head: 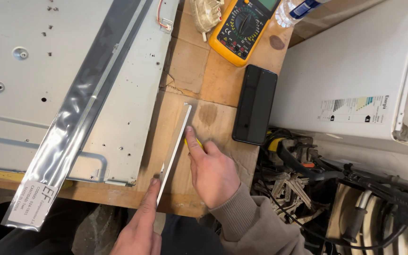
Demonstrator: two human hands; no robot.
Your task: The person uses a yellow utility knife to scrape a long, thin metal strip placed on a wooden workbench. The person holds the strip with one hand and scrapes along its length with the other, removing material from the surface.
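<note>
Your left hand (140, 222) comes in lowest in the view, index finger stretched out straight with its tip pressed on the near end of the one thin white strip (175, 144); the other fingers are out of sight, so you cannot tell how far they curl, and the hand grips nothing. Just to its right, your right hand (211, 170) lies mostly closed on the cardboard sheet (223, 120), forefinger extended against the strip's right edge, with one small yellow tool (198, 143) tucked under the fingers. The strip itself lies flat on the cardboard, running from your left fingertip away towards the middle of the bench.

To the left lies one long clear plastic sleeve (79, 113), slanting across the one grey metal panel (34, 75); a white rectangular label with dark print sits at its near end.

Right of the strip, one black phone (255, 105) lies face up and dark. Beyond it you have one yellow multimeter (242, 28), and next to that one clear plastic bottle (291, 12) with a blue label.

On the far right, one white appliance (350, 71) carries a rectangular sticker with coloured bars. Below it, a tangle of black cables (336, 189).
</note>
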